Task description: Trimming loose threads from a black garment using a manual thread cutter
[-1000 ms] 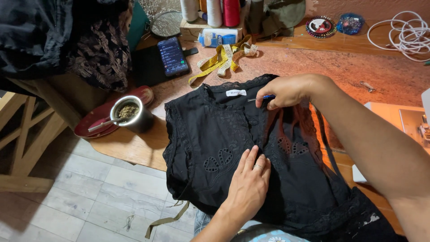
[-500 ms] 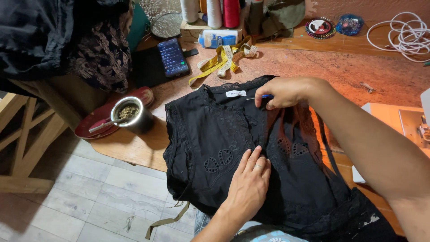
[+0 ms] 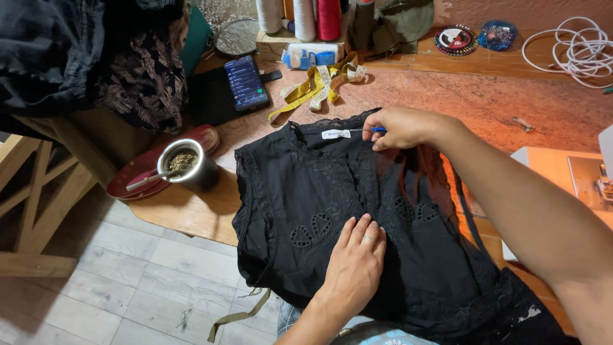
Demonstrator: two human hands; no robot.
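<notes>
A black embroidered garment [image 3: 319, 191] lies spread over the wooden table's front edge, with a white label at its neckline. My left hand [image 3: 354, 265] rests flat on the lower part of the fabric, fingers together. My right hand [image 3: 402, 126] is at the neckline, closed on a small blue-handled tool [image 3: 377, 130] whose thin metal tip points toward the label.
A metal cup [image 3: 186, 165] with a straw stands on a red plate at the left. A phone [image 3: 246, 82], a yellow measuring tape [image 3: 313, 86], thread spools [image 3: 306, 16] and a white coiled cable [image 3: 578, 48] lie behind. A white sewing machine [image 3: 575, 185] sits at the right.
</notes>
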